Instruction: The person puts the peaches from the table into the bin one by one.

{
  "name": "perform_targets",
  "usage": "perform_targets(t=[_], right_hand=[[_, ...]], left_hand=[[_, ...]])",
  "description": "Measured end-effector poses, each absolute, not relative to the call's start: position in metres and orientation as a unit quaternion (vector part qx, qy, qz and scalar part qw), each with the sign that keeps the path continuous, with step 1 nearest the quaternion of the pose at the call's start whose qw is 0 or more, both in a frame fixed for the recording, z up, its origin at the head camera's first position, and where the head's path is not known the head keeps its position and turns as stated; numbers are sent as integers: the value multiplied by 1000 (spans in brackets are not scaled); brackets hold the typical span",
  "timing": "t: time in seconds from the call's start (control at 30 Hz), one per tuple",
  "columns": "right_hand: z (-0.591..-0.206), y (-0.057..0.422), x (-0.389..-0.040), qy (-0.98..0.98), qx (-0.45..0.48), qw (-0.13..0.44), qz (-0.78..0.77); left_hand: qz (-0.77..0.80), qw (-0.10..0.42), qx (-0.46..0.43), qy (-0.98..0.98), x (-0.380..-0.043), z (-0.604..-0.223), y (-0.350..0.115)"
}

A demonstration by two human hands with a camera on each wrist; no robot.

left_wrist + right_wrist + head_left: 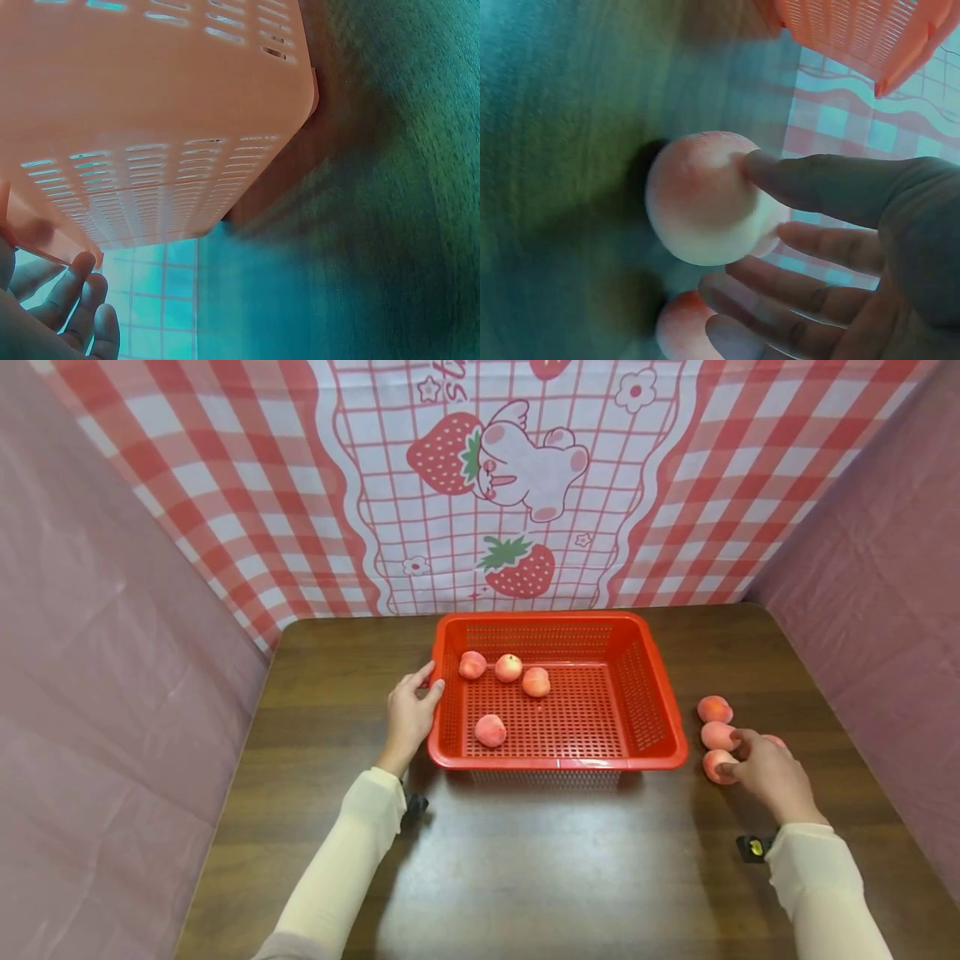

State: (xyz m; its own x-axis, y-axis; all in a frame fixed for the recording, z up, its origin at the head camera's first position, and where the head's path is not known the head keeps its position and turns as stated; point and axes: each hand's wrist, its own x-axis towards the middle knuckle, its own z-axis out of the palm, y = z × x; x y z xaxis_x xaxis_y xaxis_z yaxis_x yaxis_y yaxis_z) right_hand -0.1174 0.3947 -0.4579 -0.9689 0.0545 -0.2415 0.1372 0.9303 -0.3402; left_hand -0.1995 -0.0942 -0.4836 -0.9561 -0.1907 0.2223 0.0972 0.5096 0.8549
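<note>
A red plastic basket [558, 763] with slotted walls stands on the table. Inside it, to the left, lie several peaches, among them a front one [491, 732]. My left hand [411, 714] holds the basket's left rim, thumb on top and fingers beneath its edge in the left wrist view. Right of the basket, my right hand [772, 777] is over a group of peaches. Its thumb touches the nearest peach [701, 202], which rests on the table, while the fingers spread beside it. Another peach [776, 741] is partly hidden behind this hand.
Two more peaches, a middle one [716, 736] and a far one [715, 709], line up beyond the nearest. The brown wooden table [525, 860] meets a checked strawberry cloth [300, 527] at the back. Pink cloth [97, 693] hangs on both sides.
</note>
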Motion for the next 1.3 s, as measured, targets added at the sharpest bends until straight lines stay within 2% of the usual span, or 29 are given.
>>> perform_targets(t=[0.33, 0.67, 0.93, 1.17, 1.3], right_hand=[[-467, 387, -113, 978, 52, 83, -185], [-478, 386, -114, 974, 28, 118, -194], [-485, 382, -122, 981, 22, 77, -178], [-490, 382, -123, 977, 41, 93, -189], [-493, 383, -120, 976, 36, 60, -204]], left_hand=[[-492, 141, 30, -859, -199, -483, -94], [-490, 144, 32, -859, -199, -484, -92], [-491, 143, 28, -859, -203, -483, -87], [-501, 140, 42, -853, -199, -485, -90], [-496, 140, 36, -856, -199, -486, -92]])
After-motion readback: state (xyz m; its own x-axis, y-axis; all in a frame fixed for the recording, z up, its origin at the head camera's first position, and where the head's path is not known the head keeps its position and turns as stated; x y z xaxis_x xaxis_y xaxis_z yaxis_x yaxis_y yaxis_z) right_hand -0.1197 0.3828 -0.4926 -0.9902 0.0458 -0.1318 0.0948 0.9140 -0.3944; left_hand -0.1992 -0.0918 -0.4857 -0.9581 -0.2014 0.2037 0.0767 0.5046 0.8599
